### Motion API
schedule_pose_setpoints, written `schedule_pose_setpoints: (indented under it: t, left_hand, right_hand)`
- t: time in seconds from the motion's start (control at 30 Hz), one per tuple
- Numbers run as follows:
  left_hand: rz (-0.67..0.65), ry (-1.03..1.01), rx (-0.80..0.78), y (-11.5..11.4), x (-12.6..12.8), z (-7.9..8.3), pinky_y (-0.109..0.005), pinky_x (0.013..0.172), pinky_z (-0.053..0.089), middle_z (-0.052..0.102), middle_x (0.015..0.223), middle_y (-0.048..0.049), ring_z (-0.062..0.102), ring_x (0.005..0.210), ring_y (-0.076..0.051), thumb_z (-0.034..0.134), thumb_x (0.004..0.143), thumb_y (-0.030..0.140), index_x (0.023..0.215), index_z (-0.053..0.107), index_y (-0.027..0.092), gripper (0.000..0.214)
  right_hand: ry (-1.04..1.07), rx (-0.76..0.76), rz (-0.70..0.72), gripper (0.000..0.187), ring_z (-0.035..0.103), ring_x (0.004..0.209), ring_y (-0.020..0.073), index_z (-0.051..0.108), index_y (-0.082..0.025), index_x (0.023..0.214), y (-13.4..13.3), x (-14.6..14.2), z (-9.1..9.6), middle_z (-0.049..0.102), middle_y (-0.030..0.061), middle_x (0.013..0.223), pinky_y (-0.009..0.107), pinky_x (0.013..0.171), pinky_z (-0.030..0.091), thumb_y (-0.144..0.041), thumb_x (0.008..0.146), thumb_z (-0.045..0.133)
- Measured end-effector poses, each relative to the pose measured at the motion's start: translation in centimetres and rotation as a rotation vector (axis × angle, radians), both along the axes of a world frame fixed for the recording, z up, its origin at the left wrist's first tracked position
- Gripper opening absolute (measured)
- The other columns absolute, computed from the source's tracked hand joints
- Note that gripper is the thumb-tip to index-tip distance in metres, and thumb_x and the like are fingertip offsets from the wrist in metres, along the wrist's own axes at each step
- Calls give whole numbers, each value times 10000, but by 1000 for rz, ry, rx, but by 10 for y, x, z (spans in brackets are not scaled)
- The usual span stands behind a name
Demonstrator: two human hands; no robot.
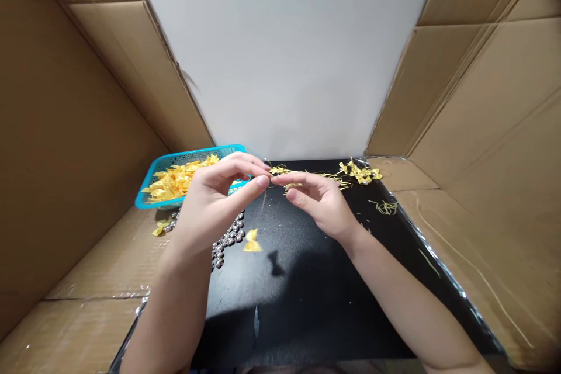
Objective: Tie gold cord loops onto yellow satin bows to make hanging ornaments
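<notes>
My left hand point(214, 198) and my right hand point(318, 198) meet above the black mat point(307, 280), fingertips pinched together. Between them sits a small metal ring point(267, 165) and a thin gold thread with a tiny yellow bow point(280, 171). The left fingers pinch the ring; the right fingers pinch the thread end. A single yellow ribbon bow point(252, 241) lies on the mat below the hands. Silver beads or bells point(228, 239) lie partly hidden under my left wrist.
A turquoise plastic basket point(158, 165) holding several yellow bows stands at the back left. A bunch of finished bows on gold threads point(357, 173) lies at the back right. Loose gold thread point(384, 206) lies nearby. Cardboard walls point(65, 128) enclose both sides.
</notes>
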State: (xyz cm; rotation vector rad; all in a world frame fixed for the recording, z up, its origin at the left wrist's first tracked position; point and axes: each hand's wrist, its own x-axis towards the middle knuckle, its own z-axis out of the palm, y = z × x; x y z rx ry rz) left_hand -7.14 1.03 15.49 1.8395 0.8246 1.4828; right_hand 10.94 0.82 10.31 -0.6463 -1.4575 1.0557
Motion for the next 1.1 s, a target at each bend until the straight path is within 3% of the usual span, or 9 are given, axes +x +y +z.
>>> schedule_pose_setpoints:
  t: [0.2,0.3,0.4,0.5,0.6,0.7,0.83,0.97,1.1]
  left_hand:
    - [-58,49,-41,0,20,-11,-359,891,498,700,957,-87,624,1005,-251,768,733,243,711,771,231,25]
    - [-66,62,-43,2,27,-13,-334,877,495,700,1018,-84,615,1031,-242,755,752,263,792,783,239,55]
    - [-7,112,-85,10,23,-15,-280,780,507,709,1030,-80,628,971,-221,762,744,321,987,766,244,255]
    - [-48,178,-263,24,8,-29,-250,671,519,738,911,-90,661,825,-204,725,767,424,888,773,210,251]
    - [-248,282,-660,33,-8,-63,-243,549,510,751,861,-126,694,706,-206,714,759,492,833,757,177,326]
    - [-331,8,-1069,30,-13,-102,-287,567,533,749,961,-153,724,703,-220,637,791,586,1016,689,159,485]
    - [-662,-334,-1498,10,7,-138,-349,793,536,691,1144,-237,725,916,-295,520,856,614,1144,595,46,642]
    - [-892,-665,-1682,-16,42,-157,-358,940,485,656,1179,-302,672,1072,-343,428,906,586,1244,494,-90,759]
    - [-993,-870,-1721,-37,62,-160,-370,969,474,638,1195,-322,655,1109,-349,358,948,529,1355,348,-141,783]
  right_hand:
    - [58,-59,7,184,701,811,153,738,-231,803,-8,-4,10,750,-13,821,341,796,584,-414,787,724]
    - [2,-48,12,203,693,795,153,730,-219,808,-7,2,11,740,-5,809,342,785,577,-420,808,703]
    - [13,-42,-98,156,692,772,146,712,-218,793,-4,10,13,739,-6,800,336,778,579,-373,784,730]
    - [63,-39,-169,117,692,752,128,703,-229,786,-1,18,15,738,-20,785,307,763,585,-339,773,739]
    - [112,-49,-141,122,694,752,120,707,-238,782,0,22,16,741,-27,786,289,751,591,-352,762,746]
    - [133,-68,-106,139,694,746,116,706,-239,767,0,21,17,738,-30,769,285,759,589,-362,740,764]
    - [132,-79,-49,163,691,754,124,705,-223,782,-2,19,18,735,-7,775,293,768,579,-369,745,767]
    - [150,-86,-18,149,683,757,122,707,-224,789,-4,23,18,725,-7,777,300,777,568,-351,748,775]
    - [186,-93,-8,140,681,724,110,718,-228,770,-7,29,21,729,-14,750,259,714,566,-343,733,788]
